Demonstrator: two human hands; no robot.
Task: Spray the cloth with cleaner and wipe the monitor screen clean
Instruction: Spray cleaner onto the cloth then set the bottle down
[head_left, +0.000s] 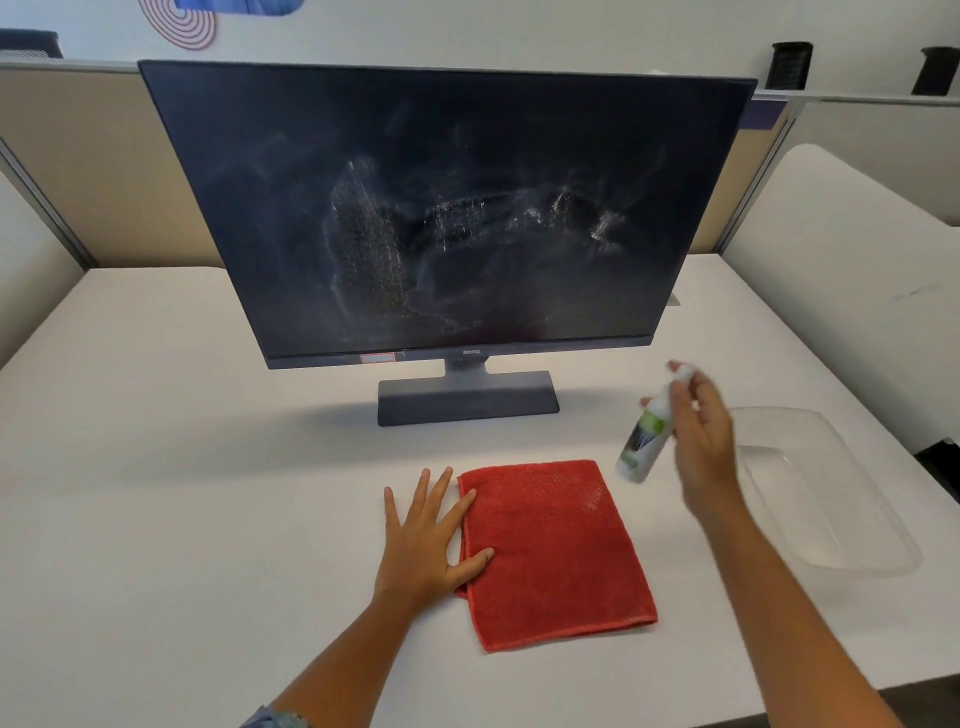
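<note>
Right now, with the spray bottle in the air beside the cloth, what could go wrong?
The right hand holds the spray bottle tilted and blurred, off the red cloth's right edge, so mist may land on the table instead. The left hand pins only the cloth's left edge, so the rest could shift. The monitor screen is heavily smeared; an underwetted cloth may just spread the streaks.

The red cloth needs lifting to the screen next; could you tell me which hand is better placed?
Left. The left hand already lies flat on the red cloth's edge, empty, while the right hand is occupied holding the spray bottle.
</note>
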